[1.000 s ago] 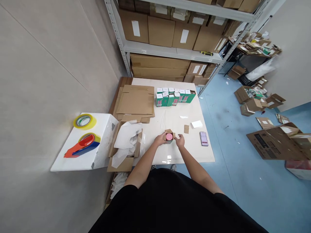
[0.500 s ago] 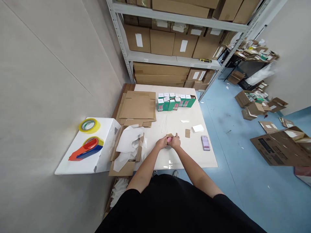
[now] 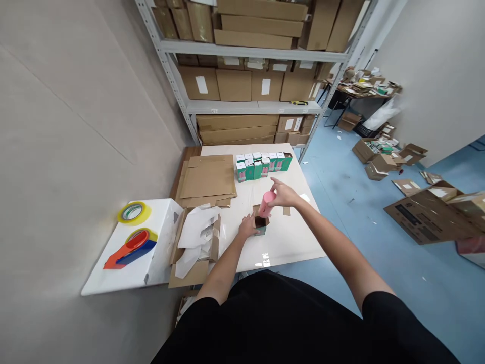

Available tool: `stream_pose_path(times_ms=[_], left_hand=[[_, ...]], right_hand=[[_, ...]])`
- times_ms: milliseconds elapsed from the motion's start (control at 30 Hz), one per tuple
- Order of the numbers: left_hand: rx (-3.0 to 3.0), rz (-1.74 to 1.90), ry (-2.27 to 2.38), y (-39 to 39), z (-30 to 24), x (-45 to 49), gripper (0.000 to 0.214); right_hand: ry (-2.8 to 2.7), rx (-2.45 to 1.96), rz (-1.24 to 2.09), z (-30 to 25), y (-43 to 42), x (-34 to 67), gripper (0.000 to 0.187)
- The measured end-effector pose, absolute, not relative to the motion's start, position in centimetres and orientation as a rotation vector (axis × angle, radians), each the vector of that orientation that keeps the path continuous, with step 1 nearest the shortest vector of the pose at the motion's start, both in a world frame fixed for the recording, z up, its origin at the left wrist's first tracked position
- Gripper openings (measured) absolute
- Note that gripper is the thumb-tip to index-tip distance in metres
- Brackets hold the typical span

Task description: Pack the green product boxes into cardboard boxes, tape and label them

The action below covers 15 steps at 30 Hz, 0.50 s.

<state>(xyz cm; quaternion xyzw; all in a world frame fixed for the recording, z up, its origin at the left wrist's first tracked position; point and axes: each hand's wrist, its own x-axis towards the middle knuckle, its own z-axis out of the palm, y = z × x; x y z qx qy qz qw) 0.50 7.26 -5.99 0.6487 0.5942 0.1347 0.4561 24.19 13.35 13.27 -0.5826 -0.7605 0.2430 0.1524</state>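
Observation:
My right hand (image 3: 283,193) grips a smooth pink cylinder (image 3: 267,205), slightly tilted, just over the opening of a small box (image 3: 260,231). The box stands upright on the white table with its brown flaps up and a dark inside showing. It has a greenish outer side. My left hand (image 3: 247,226) holds the box from the left, fingers around its side. The cylinder's lower end is at the rim; whether it is partly inside I cannot tell. A small brown cardboard piece (image 3: 287,211) lies to the right, and a white paper (image 3: 304,197) is partly behind my right forearm.
Several green-and-white boxes (image 3: 261,167) stand in rows at the table's back. Flat cardboard (image 3: 208,177) lies at the left. Nearer is an open carton (image 3: 214,247) with white paper (image 3: 199,225). A tape dispenser (image 3: 131,250) and tape roll (image 3: 133,213) sit on a white block (image 3: 163,242).
The pink cylinder has come up out of the small box in my right hand. My left hand has stayed at the box. The view has shifted and tilted up.

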Motion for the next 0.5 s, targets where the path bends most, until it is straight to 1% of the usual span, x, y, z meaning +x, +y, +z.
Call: stream_pose_path(times_ms=[33, 67, 100, 133, 167, 200, 233, 333, 400, 500], left_hand=[[1.651, 0.355, 1.500, 7.3, -5.4, 0.5, 0.127], [1.691, 0.408, 1.526, 7.4, -4.6, 0.5, 0.122], [1.693, 0.497, 1.534, 7.5, -3.6, 0.6, 0.111], [1.644, 0.598, 1.517, 7.6, -2.5, 0.8, 0.095], [1.546, 0.703, 1.466, 7.8, -1.3, 1.1, 0.079], [1.399, 0.784, 1.392, 7.9, 0.0, 1.5, 0.066], [1.238, 0.817, 1.277, 8.1, 1.3, 2.0, 0.063], [0.933, 0.855, 0.815, 8.2, 4.5, 3.9, 0.080], [0.810, 0.865, 0.662, 7.9, 5.6, 5.2, 0.082], [0.630, 0.979, 0.588, 7.1, 6.0, 6.4, 0.071]], right_hand=[[-2.184, -1.657, 0.687, 14.3, 14.1, 24.9, 0.055], [-2.177, -1.631, 0.669, 15.1, 14.7, 25.4, 0.054], [-2.172, -1.595, 0.651, 15.9, 15.2, 25.9, 0.053], [-2.167, -1.542, 0.632, 16.6, 15.6, 26.2, 0.051], [-2.159, -1.479, 0.614, 17.3, 15.8, 26.4, 0.049], [-2.151, -1.414, 0.603, 18.1, 15.9, 26.4, 0.046], [-2.144, -1.356, 0.602, 19.0, 15.8, 26.3, 0.042], [-2.132, -1.267, 0.630, 21.8, 15.1, 25.5, 0.028], [-2.127, -1.285, 0.651, 23.6, 14.4, 24.9, 0.029], [-2.065, -1.405, 0.718, 25.2, 13.6, 24.8, 0.036]])
